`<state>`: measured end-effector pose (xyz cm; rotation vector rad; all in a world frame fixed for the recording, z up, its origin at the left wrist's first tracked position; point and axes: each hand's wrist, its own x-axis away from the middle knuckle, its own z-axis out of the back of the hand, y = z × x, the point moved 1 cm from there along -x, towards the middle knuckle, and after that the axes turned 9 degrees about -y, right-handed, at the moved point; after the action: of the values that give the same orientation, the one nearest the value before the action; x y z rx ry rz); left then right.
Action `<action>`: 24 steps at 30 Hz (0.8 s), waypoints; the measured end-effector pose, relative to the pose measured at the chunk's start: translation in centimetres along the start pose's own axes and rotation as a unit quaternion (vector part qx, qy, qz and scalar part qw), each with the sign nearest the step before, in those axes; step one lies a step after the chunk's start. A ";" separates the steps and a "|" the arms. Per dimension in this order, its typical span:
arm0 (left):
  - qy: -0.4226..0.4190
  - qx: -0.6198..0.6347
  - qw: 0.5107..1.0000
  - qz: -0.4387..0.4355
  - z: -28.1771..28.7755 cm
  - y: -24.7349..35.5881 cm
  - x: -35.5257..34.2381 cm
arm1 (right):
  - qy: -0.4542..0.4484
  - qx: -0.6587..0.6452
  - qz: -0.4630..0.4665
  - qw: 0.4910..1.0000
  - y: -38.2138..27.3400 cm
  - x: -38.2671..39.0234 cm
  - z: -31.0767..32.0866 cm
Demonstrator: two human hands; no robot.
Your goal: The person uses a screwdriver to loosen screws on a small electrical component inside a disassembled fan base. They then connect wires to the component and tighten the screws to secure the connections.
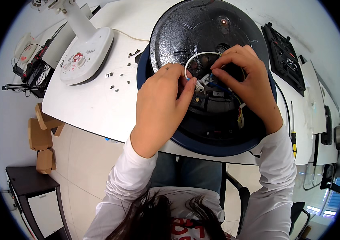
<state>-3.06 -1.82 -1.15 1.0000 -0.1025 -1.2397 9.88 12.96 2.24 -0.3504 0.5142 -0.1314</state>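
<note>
Over the black housing (pixel 170 38), the left hand (pixel 158 103) pinches a white cable (pixel 202 53); the right hand (pixel 250 76) nearly closes by a blue wire (pixel 221 87), grip unclear. Left of the housing: white stand (pixel 86 50); right: toolcase (pixel 272 37).

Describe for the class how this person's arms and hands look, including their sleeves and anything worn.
Both arms wear long, plain white sleeves, creased along the forearms and ending short of the wrists. The left hand and right hand are ungloved, with no watch visible. A small dark mark, possibly a ring, shows on the left hand's fingers.
</note>
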 end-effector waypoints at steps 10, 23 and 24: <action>-0.024 0.025 0.999 0.025 -0.1 0.0 -0.2 | 0.010 -0.008 0.006 1.000 0.2 0.2 -0.3; -0.049 0.052 0.996 0.044 0.2 0.2 -0.5 | 0.112 -0.027 0.026 0.993 -1.3 1.1 0.7; -0.049 0.047 0.997 0.038 0.3 0.1 -0.5 | 0.111 -0.021 0.012 0.994 -2.0 1.5 0.8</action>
<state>-3.35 -1.57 -0.66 1.0068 -0.2743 -1.2232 11.53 11.05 2.90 -0.3719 0.7420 -0.1364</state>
